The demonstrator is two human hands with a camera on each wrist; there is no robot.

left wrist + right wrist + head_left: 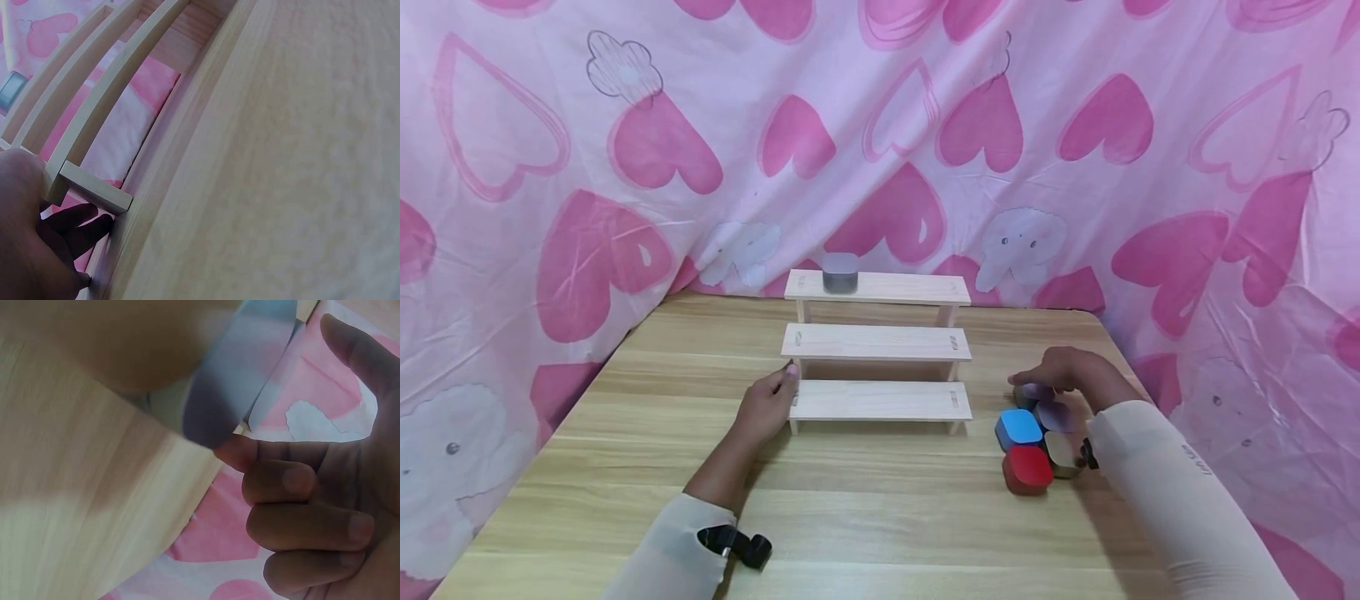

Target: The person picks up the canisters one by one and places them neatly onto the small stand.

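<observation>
A pale wooden three-step stand is in the middle of the table. At the left end of its lowest step, my left hand grips the edge; in the left wrist view some fingers lie below the step, near a leg. Over a group of rounded square blocks on the right is my right hand. Its index fingertip touches a greyish block in the right wrist view, while the thumb stands apart and the other fingers are curled. Another grey block sits on the top step, left of centre.
Close to my right hand stand a blue block, a red block, a beige-topped block and a purplish-grey block. Pink heart-patterned cloth hangs behind and beside the wooden table.
</observation>
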